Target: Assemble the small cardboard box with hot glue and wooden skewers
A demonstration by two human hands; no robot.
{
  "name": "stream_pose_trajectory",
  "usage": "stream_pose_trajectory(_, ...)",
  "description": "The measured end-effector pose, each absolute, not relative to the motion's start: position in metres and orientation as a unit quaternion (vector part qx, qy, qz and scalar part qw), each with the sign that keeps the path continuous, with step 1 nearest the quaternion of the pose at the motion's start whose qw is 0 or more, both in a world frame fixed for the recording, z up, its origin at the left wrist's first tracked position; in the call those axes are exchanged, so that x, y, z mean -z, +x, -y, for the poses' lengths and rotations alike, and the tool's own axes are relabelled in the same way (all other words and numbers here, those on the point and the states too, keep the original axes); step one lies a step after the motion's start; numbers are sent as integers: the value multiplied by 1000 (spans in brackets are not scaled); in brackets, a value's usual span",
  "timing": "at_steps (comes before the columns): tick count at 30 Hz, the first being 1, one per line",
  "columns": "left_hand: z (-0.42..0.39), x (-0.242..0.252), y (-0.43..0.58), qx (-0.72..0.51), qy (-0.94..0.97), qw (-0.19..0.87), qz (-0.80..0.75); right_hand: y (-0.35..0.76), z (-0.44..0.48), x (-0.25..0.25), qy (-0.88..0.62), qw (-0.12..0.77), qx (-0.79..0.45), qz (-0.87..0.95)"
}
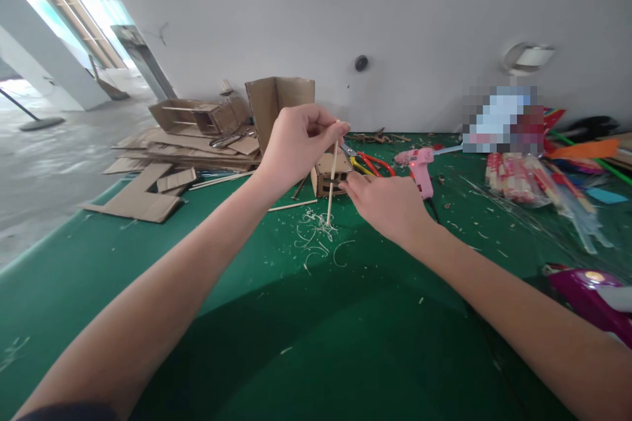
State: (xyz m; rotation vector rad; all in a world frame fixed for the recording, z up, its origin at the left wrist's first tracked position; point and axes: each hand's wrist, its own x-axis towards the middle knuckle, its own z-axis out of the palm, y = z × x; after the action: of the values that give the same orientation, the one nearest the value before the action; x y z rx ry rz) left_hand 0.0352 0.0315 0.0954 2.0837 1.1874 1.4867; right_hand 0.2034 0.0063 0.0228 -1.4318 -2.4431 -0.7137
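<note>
Crowding the space just beyond the fingers, a small cardboard box [322,185] sits behind the upright wooden stick [330,204], with a red-handled hand tool [378,163] and a pink glue gun [421,170] off to their right. Flat cardboard sheets [197,150] lie piled to their left; plastic-wrapped sticks [516,181] rest well out to the right. Below the fingertips, thin, curly pale shavings [316,231] litter the smooth green table cover [276,322] around the stick's lower end. The left hand [303,138] arches over from above, thumb and fingers pinching the slim stick's top. The right hand [388,204] reaches in lower, fingers bunched narrowly beside the shaft, near something small and dark; whether they grip it, I can't tell.
</note>
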Motion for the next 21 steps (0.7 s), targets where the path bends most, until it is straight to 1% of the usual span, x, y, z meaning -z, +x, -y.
stream_pose_trajectory(2,-32,-96,35,-523,724,166,-418,203,-6,-21,-477,96,226,844)
stream_pose_trajectory(6,-30,-96,34,-527,715,180,-422,202,0,-12,-435,28,163,885)
stream_pose_trajectory(8,-30,-97,34,-526,722,174,-415,201,-1,-17,-450,38,180,874)
stream_pose_trajectory(11,-31,-96,35,-526,728,162,-408,202,-5,-31,-495,86,234,833)
stream_pose_trajectory(12,-32,-95,35,-527,728,162,-408,202,-6,-34,-496,89,238,830)
stream_pose_trajectory(15,-35,-94,34,-530,721,173,-411,202,-4,-29,-471,65,212,854)
stream_pose_trajectory(19,-32,-96,35,-531,716,181,-415,201,3,-13,-444,1,145,884)
stream_pose_trajectory(21,-29,-98,36,-524,722,169,-419,200,3,-14,-445,-4,136,885)
